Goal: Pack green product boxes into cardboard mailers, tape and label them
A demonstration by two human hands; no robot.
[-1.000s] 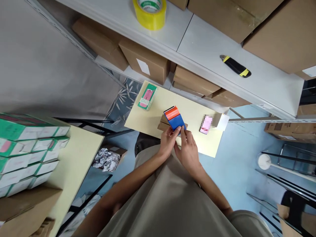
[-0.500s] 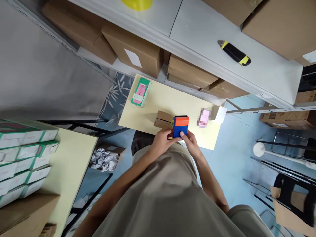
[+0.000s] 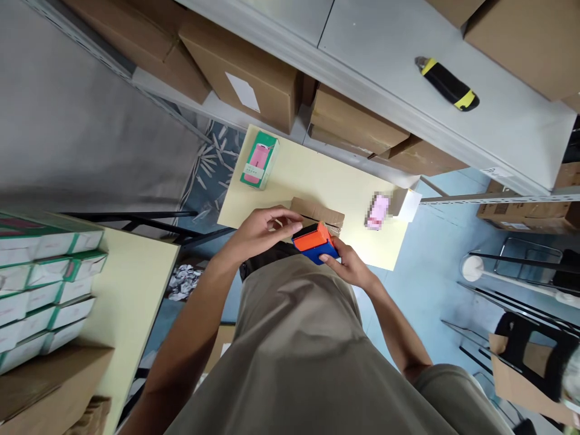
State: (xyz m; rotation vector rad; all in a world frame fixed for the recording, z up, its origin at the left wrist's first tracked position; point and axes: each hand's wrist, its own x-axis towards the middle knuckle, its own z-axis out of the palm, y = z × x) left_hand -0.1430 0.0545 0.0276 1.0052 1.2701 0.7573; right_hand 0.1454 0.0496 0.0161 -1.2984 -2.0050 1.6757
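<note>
My right hand is wrapped round a blue and orange tape dispenser, tilted in front of my waist with its dark edge toward the upper left. Beside that edge is my left hand, thumb and forefinger tips brought together in a pinch. What lies between those fingertips is too small to make out. Just beyond the dispenser, a small brown cardboard box rests on the pale yellow table, partly hidden by my hands. A green and white box with a pink picture stands at the table's left end.
A pink blurred item and a white open box are at the table's right. Above, a grey shelf carries a yellow-black utility knife. Green-white boxes are stacked on a left-hand table; large cartons fill the lower shelf.
Both hands were on the dispenser. My left hand has shifted left to its dark edge, while my right hand keeps hold and has turned it to a tilt. The view has shifted too.
</note>
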